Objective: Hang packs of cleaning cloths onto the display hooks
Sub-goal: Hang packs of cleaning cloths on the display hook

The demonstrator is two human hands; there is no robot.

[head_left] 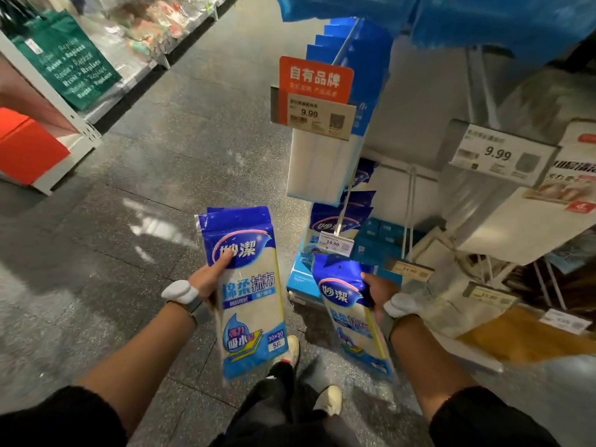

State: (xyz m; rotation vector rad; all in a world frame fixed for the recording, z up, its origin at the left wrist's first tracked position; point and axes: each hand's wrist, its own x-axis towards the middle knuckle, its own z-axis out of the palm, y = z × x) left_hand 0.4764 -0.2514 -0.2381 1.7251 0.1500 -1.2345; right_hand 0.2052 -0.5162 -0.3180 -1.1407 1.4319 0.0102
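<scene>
Thumb-pinched in the left hand (206,280), one cloth pack (250,295) hangs beside a second pack (350,317) clasped by the right hand (378,290), both short of the display hook (345,206), where slick film could slip or miss the tip.

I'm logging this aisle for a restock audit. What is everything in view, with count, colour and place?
left-hand cloth packs: apparently two, blue and cream, centre
right-hand cloth pack: at least one, blue and cream, right of centre
hung cloth packs: several, blue, hook behind the 14.90 tag
white packs: several, white, upper hook
9.99 tags: two, pale, hook ends
orange sign: one, orange, above the left of those tags
green bag: one, green, top left
red box: one, red, left edge
shoes: two, pale, bottom centre
left hand: one, grips its packs
right hand: one, grips its pack
</scene>
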